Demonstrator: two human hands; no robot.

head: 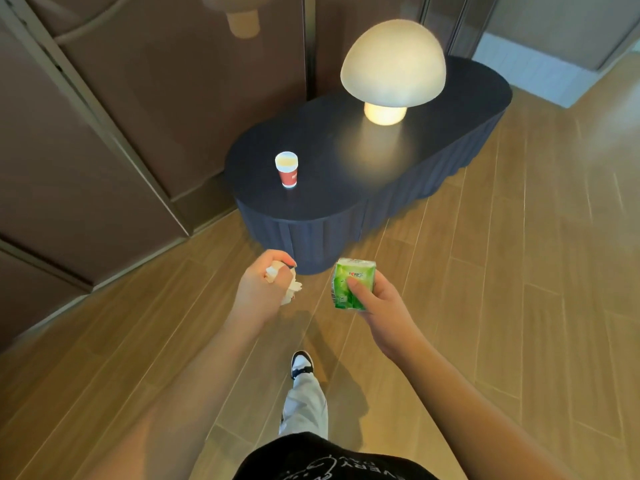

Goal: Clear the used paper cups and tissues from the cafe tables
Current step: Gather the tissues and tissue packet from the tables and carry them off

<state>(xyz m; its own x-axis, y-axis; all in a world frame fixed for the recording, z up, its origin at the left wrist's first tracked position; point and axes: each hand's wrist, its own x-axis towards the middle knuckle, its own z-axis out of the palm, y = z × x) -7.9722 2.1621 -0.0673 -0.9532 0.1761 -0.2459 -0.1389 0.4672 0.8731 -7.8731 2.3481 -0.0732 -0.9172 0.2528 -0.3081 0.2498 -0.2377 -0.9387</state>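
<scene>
A red paper cup point(287, 169) with a white rim stands upright near the left end of a dark oval table point(346, 188). My left hand point(258, 289) grips crumpled white tissues point(291, 289) above the wooden floor, just short of the table's near end. My right hand point(377, 303) holds a green tissue pack point(348, 289), thumb pressed on its front. Both hands hover in front of the table, apart from the cup.
A lit mushroom-shaped lamp point(393, 69) stands on the table's far right half. Brown wall panels point(121, 116) run along the left and behind the table. Wooden floor point(519, 271) stretches to the right. My foot point(302, 364) is on the floor below the hands.
</scene>
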